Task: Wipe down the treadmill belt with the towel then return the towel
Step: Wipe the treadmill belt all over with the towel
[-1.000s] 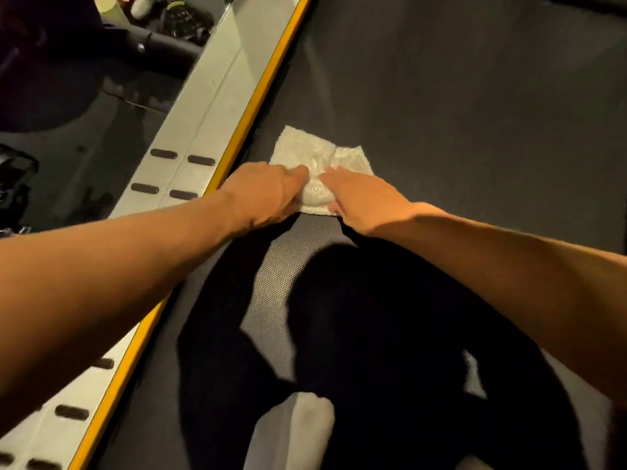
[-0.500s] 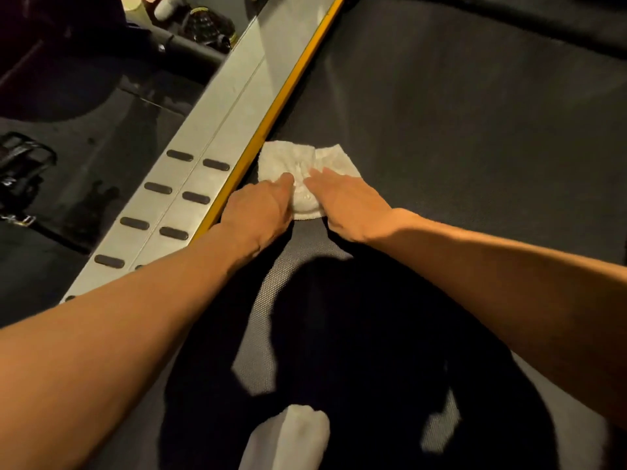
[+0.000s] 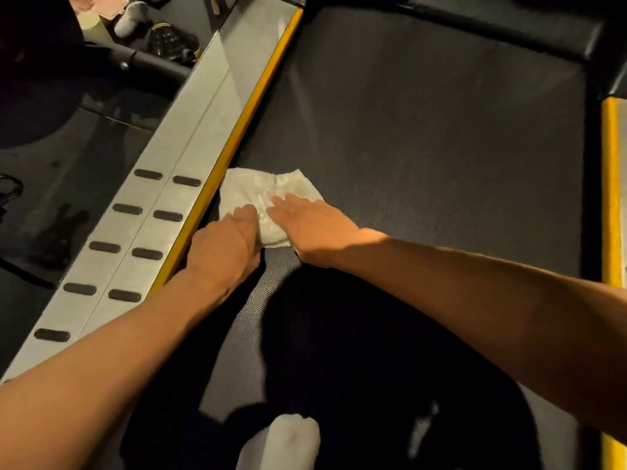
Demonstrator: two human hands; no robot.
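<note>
A white towel (image 3: 261,191) lies crumpled on the dark treadmill belt (image 3: 424,130), close to the belt's left edge. My left hand (image 3: 225,245) presses on the towel's near left part, its fingers pointing forward. Beside it, my right hand (image 3: 308,225) lies flat on the towel's near right part with straight fingers. The two hands nearly touch, and they hide the towel's near half.
A yellow strip (image 3: 237,137) and a silver side rail (image 3: 163,205) with dark grip pads run along the belt's left. Another yellow strip (image 3: 610,184) borders the right side. My white sock (image 3: 281,442) stands on the belt. Shoes and clutter (image 3: 163,39) lie at top left.
Both hands have slid the towel to the left across the belt, up to the yellow strip. The view has tilted up to show more of the belt's far end.
</note>
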